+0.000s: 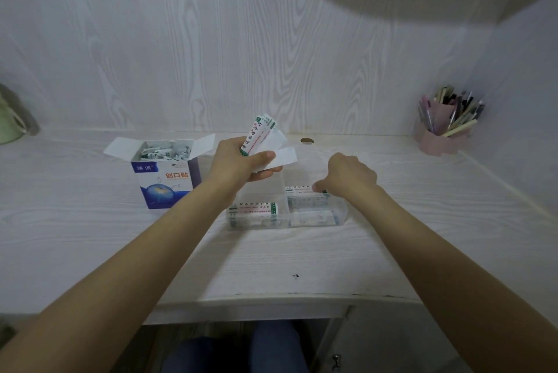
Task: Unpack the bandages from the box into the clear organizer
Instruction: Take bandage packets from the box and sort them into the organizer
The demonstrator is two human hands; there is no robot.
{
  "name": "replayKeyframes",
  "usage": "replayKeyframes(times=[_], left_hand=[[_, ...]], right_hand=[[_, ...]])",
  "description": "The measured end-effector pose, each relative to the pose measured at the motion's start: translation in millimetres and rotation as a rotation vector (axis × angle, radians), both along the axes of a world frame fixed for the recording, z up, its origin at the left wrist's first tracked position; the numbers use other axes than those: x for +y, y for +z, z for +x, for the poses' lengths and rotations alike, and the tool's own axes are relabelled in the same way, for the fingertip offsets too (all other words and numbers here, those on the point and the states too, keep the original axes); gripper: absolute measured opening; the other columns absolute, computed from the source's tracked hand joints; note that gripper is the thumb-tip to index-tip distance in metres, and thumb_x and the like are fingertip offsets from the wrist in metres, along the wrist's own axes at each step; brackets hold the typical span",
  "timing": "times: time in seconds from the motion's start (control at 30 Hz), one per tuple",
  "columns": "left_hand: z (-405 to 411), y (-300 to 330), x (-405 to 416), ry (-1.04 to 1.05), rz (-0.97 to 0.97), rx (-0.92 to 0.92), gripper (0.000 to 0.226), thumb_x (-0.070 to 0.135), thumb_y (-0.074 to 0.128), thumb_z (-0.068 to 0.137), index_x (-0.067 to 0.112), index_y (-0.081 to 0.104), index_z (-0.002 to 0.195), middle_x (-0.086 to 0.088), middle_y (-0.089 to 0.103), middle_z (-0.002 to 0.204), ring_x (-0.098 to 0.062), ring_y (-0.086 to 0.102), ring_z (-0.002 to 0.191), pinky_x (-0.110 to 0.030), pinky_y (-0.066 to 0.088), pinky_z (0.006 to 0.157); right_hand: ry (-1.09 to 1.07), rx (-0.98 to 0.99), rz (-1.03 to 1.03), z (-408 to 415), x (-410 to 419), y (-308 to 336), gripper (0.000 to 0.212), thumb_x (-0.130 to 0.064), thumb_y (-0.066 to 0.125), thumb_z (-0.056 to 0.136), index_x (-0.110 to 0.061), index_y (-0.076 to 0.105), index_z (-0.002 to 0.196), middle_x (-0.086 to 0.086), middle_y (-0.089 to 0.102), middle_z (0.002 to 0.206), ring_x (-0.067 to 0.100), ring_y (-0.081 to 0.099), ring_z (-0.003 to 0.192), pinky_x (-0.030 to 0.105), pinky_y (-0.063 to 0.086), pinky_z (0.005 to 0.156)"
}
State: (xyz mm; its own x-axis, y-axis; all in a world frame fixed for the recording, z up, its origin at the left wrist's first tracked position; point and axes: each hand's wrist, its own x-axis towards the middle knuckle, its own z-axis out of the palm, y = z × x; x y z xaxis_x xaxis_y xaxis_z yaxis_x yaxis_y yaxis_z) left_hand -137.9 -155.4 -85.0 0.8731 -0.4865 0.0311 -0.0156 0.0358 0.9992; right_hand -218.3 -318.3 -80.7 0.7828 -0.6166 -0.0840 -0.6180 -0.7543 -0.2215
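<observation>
**Whitewashed wood, and a sheaf half dealt**

Pale wood grain runs across my desk and up the panel behind it; that is the biggest thing in front of me. On it, towards my left, stands the box, flaps open, with a heap of wrapped bandages inside. Just to its right sits the clear organizer, its walls hard to make out. Two of its near compartments already hold flat stacks of bandages lying with their long axis running left to right. At the far right corner is a pink pen holder, and a green cup sits at the left edge.

My left hand is raised above the organizer's left side, thumb and fingers clamped on a fan of strips that tilts up and away from me (several, though I cannot count them). My right hand is lower, knuckles up, fingers curled down to the right-hand stack; they seem to pinch its far edge, though the tips are hidden.

What the next move turns on, I judge: the fan lies up and to the left of my right fingers, and its long axis runs nearly crosswise to the stacks below. The right hand is the nearer one to the compartments, so each strip it takes from the left must be turned flat and sideways before it goes down.
</observation>
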Motion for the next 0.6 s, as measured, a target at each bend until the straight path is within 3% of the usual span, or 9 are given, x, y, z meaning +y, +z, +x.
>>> replayKeyframes(times=[0.13,0.27,0.43,0.5,0.6], left_hand=[[1,0,2,0.002,-0.001,-0.006,0.042,0.000,0.065,0.085,-0.002,0.054,0.126,-0.014,0.065,0.111,-0.021,0.073,0.074,-0.019,0.057,0.061],[1,-1,2,0.005,0.006,-0.013,0.042,0.001,0.065,0.085,-0.001,0.054,0.126,-0.015,0.065,0.112,-0.020,0.073,0.074,-0.019,0.056,0.061],[0,0,2,-0.007,-0.009,-0.005,0.043,0.001,0.066,0.085,-0.002,0.054,0.126,-0.015,0.065,0.111,-0.021,0.073,0.073,-0.018,0.055,0.059],[0,0,2,-0.010,-0.016,-0.001,0.041,0.000,0.065,0.085,-0.002,0.054,0.124,-0.015,0.065,0.110,-0.020,0.073,0.073,-0.018,0.055,0.060],[-2,0,1,-0.024,-0.032,0.011,0.038,0.000,0.066,0.084,-0.001,0.056,0.121,-0.014,0.066,0.109,-0.021,0.073,0.074,-0.019,0.056,0.061]], right_hand=[[-0.016,-0.029,0.019,1,2,1,0.037,-0.034,0.072,0.080,-0.012,0.043,0.089,0.004,0.050,0.090,0.024,0.050,0.081,0.028,0.035,0.062],[-0.004,-0.009,0.022,2,3,-1,0.043,-0.036,0.072,0.080,-0.015,0.036,0.071,0.001,0.044,0.077,0.023,0.049,0.080,0.025,0.029,0.052],[-0.006,-0.011,0.012,2,4,1,0.043,-0.035,0.070,0.082,-0.015,0.035,0.069,0.000,0.043,0.072,0.022,0.049,0.076,0.025,0.028,0.050],[0.027,-0.113,0.033,0,2,3,0.035,-0.035,0.067,0.085,-0.012,0.043,0.072,0.001,0.050,0.073,0.023,0.052,0.074,0.025,0.032,0.053],[0.141,-0.493,0.463,-4,4,10,0.015,-0.029,0.062,0.089,-0.015,0.064,0.094,0.003,0.065,0.086,0.014,0.058,0.065,0.023,0.043,0.054]])
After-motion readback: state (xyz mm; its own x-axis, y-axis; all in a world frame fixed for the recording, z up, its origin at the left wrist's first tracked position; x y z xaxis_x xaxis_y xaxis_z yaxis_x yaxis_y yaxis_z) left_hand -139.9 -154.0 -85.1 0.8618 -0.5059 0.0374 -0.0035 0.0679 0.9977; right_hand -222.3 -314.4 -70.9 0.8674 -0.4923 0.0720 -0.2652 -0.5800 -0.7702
